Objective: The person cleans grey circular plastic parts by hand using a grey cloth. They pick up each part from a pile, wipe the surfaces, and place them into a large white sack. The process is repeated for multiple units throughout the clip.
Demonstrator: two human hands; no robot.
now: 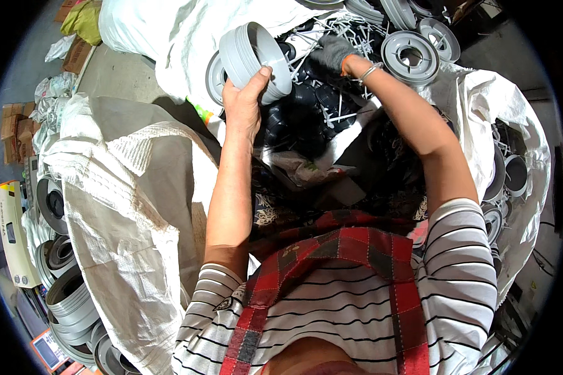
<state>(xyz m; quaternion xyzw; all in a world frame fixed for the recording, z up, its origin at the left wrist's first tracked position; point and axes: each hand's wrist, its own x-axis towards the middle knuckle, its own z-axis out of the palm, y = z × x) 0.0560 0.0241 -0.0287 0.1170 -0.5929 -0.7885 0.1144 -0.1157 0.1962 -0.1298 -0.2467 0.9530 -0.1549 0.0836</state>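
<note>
At the upper middle, my bare left hand [245,100] grips a ribbed grey plastic ring [247,57], thumb over its rim and the open side tilted to the right. Behind it, another grey ring part [215,82] is partly covered. My right hand [333,56], in a dark grey glove with an orange cuff, is curled in among thin white plastic sticks [360,31]. What its fingers hold, if anything, is hidden. Black rounded plastic parts [294,122] lie below the two hands, with several white sticks scattered over them.
Several grey flanged rings [410,57] sit at the upper right. A large white woven sack [131,206] stands to my left; another white sack [513,103] holding round parts is to my right. Grey rings [72,297] are stacked at the far left, beside a cream-coloured device [15,234].
</note>
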